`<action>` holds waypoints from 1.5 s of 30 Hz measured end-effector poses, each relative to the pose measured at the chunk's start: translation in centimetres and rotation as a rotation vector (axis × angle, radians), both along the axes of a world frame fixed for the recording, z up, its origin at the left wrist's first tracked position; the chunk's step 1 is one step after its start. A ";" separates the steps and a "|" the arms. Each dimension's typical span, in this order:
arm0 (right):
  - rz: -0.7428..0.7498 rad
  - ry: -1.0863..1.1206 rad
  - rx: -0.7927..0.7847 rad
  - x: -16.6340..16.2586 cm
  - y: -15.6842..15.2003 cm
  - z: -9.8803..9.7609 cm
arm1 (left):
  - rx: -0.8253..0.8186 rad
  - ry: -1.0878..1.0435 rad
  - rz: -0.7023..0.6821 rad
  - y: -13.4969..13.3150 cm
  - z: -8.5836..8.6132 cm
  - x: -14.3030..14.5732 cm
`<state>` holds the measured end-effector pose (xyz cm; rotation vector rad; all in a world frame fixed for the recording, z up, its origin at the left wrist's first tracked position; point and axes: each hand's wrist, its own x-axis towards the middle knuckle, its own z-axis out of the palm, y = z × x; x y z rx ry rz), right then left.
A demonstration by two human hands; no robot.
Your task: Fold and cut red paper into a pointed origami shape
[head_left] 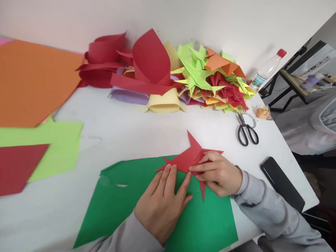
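A folded red paper shape (187, 158) with several pointed tips lies over the far edge of a green sheet (123, 203). My left hand (162, 203) rests on the green sheet, fingers stretched forward, with its fingertips touching the near edge of the red paper. My right hand (220, 173) is closed over the right side of the red paper. Its index fingertip presses near the middle of the fold, while the other fingers curl at the near edge. The right thumb is partly hidden. One red point sticks out below the right hand.
Folded green paper stars (196, 66) and other colours are heaped by the wall, beside rolled red paper (152, 59). Orange sheets (36, 84) lie left. Black-handled scissors (246, 131), a phone (282, 183), a bottle (266, 70) and a wrapped snack (263, 112) are right. A grey-clothed person (301, 119) is beyond.
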<state>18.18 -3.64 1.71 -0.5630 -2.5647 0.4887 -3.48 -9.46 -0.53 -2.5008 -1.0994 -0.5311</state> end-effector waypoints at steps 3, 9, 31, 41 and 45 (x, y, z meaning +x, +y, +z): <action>0.006 0.060 -0.059 0.2 0.2 0.1 | 0.008 0.029 -0.006 0.0 0.1 0.0; -0.004 0.177 -0.219 0.5 0.6 -0.1 | 0.027 0.087 -0.018 0.0 0.1 0.2; -0.058 0.136 -0.121 -0.2 0.6 -0.1 | -0.193 -0.044 0.058 -1.3 -2.3 0.5; -0.066 -0.223 0.130 -1.2 -0.2 -0.3 | -0.219 -0.078 0.093 -1.5 -2.1 1.0; -0.110 -0.268 0.226 -1.8 -0.4 -0.1 | -0.234 -0.125 0.128 -1.6 -2.2 1.1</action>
